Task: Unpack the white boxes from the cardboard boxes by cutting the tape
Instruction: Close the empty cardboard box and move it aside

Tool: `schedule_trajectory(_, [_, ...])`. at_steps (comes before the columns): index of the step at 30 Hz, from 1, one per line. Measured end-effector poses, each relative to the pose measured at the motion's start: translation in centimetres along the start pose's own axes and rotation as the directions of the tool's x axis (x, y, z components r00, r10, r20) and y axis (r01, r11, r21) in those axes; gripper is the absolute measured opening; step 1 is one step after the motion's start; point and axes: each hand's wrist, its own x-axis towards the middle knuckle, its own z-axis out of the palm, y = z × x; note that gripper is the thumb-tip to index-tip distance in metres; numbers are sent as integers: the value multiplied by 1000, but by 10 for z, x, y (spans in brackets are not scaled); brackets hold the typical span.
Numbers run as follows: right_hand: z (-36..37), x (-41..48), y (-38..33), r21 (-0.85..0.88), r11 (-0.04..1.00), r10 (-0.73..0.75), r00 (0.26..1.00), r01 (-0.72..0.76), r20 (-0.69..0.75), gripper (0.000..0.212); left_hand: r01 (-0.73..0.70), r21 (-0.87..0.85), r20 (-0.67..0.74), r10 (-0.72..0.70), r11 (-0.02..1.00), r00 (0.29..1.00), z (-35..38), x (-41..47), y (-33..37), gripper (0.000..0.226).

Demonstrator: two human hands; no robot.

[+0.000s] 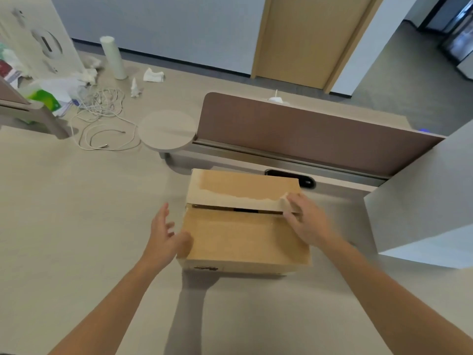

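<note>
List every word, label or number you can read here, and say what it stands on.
Nothing here can be read.
Black print on the front of the cardboard box: too blurred to read.
Print on the green packet: too small to read.

The light is bright and even, soft and diffuse, and it seems to come from above. The pale desk (76, 226) looks a little washed out. A soft grey shadow runs on the desk from the cardboard box (245, 239) toward the viewer, beside the left forearm, and a thin darker shadow lies under the box's front edge. The left hand (163, 234) is slightly smeared; the right hand (304, 221) is somewhat sharper. The whole picture is rather soft, without fine detail. The wide lens bends lines near the edges: the door frame (258, 37) leans and the partition (307, 134) curves. At the top right, glass (460, 34) shows bright reflections.
</note>
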Motion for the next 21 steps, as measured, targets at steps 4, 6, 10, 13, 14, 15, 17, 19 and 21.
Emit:
schedule_trajectory(4, [32,-8,-6,-282,959,20,997,3,80,76,-479,724,156,558,497,815,21,17,30,66])
schedule_trajectory(6, [46,-8,-16,-336,942,63,993,-28,95,86,-402,821,233,406,404,884,39,24,47,68])
schedule_trajectory(10, [58,-4,-21,-351,934,105,992,-72,76,83,-302,893,223,255,334,941,63,34,40,74])
schedule_trajectory(13, [61,-1,-17,-372,926,96,993,-61,76,77,-271,919,203,246,286,948,65,38,35,71])
schedule_trajectory(14, [62,-1,-17,-375,925,93,993,-58,76,77,-263,927,199,242,268,950,66,38,34,71])
schedule_trajectory(15, [63,-1,-17,-375,925,92,993,-57,77,77,-257,931,196,237,261,952,67,37,33,72])
schedule_trajectory(17, [64,0,-17,-363,930,88,994,-57,72,77,-259,925,193,243,277,951,67,37,35,73])
schedule_trajectory(19, [62,0,-17,-343,937,88,993,-58,74,77,-256,921,197,218,294,956,66,35,39,75])
schedule_trajectory(21, [60,-2,-17,-324,945,83,993,-53,82,76,-239,917,180,205,319,962,65,33,43,75])
